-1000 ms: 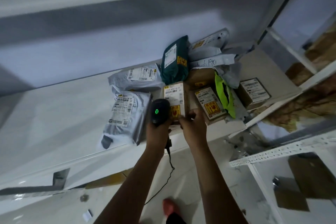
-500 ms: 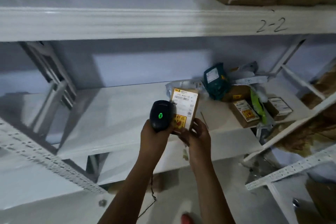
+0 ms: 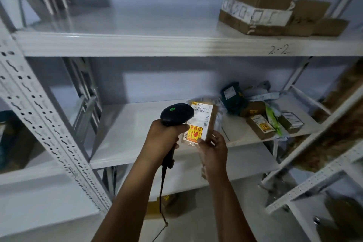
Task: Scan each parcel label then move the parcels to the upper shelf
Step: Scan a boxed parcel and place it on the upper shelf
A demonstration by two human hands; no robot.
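While in right hand (image 3: 213, 150), flat cardboard parcel (image 3: 213, 119) by rounded blk scanner (image 3: 176, 113).

Upper shelf (image 3: 121, 43) left/mid open; cardboard boxes (image 3: 261, 13) block right end.

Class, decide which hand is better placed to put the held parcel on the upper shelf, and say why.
Right, probably. The right hand grips the parcel at its lower end, while the left hand grips the scanner.
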